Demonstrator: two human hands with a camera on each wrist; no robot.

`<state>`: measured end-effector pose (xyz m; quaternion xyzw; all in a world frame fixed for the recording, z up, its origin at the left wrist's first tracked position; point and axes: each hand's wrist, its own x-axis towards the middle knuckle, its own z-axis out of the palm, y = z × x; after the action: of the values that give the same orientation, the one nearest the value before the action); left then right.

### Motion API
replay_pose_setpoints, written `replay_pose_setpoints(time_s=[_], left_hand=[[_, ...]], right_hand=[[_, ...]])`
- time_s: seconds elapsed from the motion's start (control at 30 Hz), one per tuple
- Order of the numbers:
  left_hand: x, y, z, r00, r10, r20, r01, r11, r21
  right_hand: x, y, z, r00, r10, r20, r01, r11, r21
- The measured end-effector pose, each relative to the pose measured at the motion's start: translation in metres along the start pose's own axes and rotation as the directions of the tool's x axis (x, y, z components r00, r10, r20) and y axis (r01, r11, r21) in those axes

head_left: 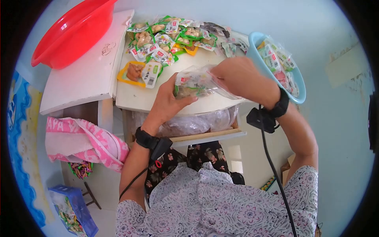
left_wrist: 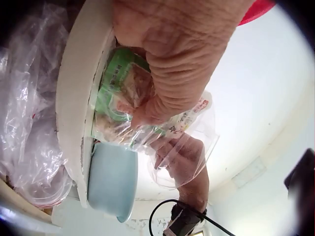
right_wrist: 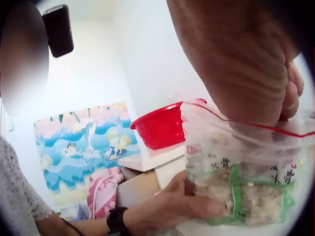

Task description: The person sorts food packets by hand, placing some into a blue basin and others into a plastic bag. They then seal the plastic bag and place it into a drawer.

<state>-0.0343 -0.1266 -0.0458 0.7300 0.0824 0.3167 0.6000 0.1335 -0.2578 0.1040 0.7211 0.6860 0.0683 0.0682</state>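
Observation:
A clear plastic zip bag (right_wrist: pixel 199 123) with a red strip along its mouth is held above the table. Inside it show snack packs (right_wrist: pixel 261 196) with green edges and pale contents. The left hand (head_left: pixel 166 100) grips the filled end, its thumb across the front of the packs. At the mouth, the right hand (head_left: pixel 241 77) has its fingers curled at the plastic; in the left wrist view, its fingers (left_wrist: pixel 167 147) show partly through the film. A yellow-edged pack (head_left: pixel 138 74) lies left of the left hand.
Several snack packs (head_left: pixel 158 37) are heaped at the table's back. A light blue basin (head_left: pixel 301 85) at the right holds more. A red basin (head_left: pixel 73 35) stands at the left. Below the table edge, an open drawer (head_left: pixel 221 136) contains clear plastic bags. A pink towel (head_left: pixel 85 138) hangs at left.

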Motion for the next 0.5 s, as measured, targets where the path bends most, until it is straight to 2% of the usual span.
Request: replay_pose_setpoints(time_s=[0.03, 0.13, 0.23, 0.33, 0.43, 0.5], left_hand=[[0.0, 0.002, 0.0, 1.0, 0.006, -0.005, -0.006, 1.0, 0.002], [-0.001, 0.0, 0.002, 1.0, 0.001, -0.002, -0.001, 0.999, -0.038], [-0.002, 0.002, 0.002, 0.999, -0.033, 0.029, 0.034, 0.998, -0.049], [-0.003, 0.002, 0.002, 0.997, -0.055, 0.057, 0.056, 0.998, -0.013], [-0.002, 0.004, 0.001, 0.999, -0.018, 0.052, 0.016, 0.999, 0.038], [-0.003, 0.003, 0.002, 0.999, -0.001, 0.032, 0.0, 1.0, 0.03]], right_hand=[[0.001, -0.002, 0.003, 1.0, 0.013, 0.017, -0.012, 0.995, -0.096], [-0.002, 0.001, 0.001, 0.998, -0.07, 0.001, 0.069, 0.985, -0.16], [-0.002, 0.004, -0.03, 0.979, -0.205, 0.006, 0.203, 0.968, -0.144], [-0.004, 0.005, -0.025, 0.942, -0.335, 0.009, 0.328, 0.917, -0.228], [-0.001, 0.004, -0.008, 0.965, -0.224, 0.137, 0.246, 0.953, -0.176], [-0.004, 0.014, -0.013, 0.974, -0.2, 0.105, 0.206, 0.977, -0.052]])
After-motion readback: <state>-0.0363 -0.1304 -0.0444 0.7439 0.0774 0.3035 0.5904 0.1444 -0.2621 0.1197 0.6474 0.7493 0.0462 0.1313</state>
